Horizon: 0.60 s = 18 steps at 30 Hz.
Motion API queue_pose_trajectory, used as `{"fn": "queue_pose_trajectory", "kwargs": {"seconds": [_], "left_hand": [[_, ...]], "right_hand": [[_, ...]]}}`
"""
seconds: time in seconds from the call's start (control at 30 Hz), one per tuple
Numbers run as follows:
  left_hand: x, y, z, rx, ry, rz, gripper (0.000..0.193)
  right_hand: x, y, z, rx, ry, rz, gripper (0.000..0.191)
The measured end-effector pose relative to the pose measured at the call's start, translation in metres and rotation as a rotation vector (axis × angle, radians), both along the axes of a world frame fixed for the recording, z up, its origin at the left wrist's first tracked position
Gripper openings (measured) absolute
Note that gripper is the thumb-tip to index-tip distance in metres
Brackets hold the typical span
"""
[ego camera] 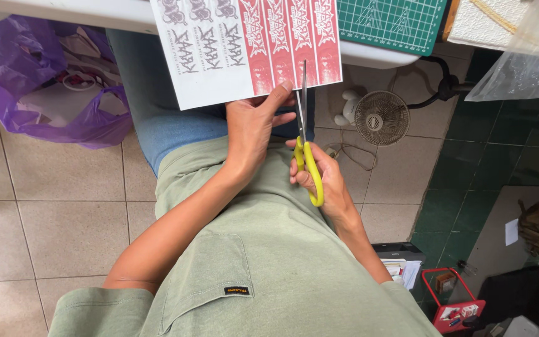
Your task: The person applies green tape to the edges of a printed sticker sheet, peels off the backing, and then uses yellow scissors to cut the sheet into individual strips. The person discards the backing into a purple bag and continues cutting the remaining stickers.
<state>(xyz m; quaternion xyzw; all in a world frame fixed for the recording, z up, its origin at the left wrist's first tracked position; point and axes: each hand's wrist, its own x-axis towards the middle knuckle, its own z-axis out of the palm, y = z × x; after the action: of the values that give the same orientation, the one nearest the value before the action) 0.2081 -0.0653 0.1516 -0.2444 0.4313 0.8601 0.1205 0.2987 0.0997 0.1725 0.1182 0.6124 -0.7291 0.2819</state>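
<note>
My left hand [254, 128] holds a white printed sheet [219, 68] by its lower edge; the sheet carries grey designs on the left and red strips on the right. My right hand [322, 178] grips scissors with yellow-green handles [310, 171]. Their blades [302, 100] point up into the sheet between two red strips, just right of my left thumb. I am seated, in a green shirt and blue jeans, with the sheet above my lap.
A white table edge [369, 55] with a green cutting mat [394, 22] lies at the top. A purple plastic bag [38, 81] sits on the tiled floor at left. A small fan [378, 117] stands at right; a red basket [453, 306] and clutter sit lower right.
</note>
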Motion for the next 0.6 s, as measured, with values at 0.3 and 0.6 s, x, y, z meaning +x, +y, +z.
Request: {"fn": "queue_pose_trajectory", "kwargs": {"seconds": [0.3, 0.6], "left_hand": [[0.011, 0.001, -0.003, -0.003, -0.009, -0.027, 0.027], [0.01, 0.003, -0.016, 0.048, -0.036, -0.017, 0.026]], "right_hand": [[-0.005, -0.004, -0.006, 0.129, 0.05, 0.022, 0.087], [-0.009, -0.007, -0.009, 0.238, 0.089, 0.04, 0.082]]}}
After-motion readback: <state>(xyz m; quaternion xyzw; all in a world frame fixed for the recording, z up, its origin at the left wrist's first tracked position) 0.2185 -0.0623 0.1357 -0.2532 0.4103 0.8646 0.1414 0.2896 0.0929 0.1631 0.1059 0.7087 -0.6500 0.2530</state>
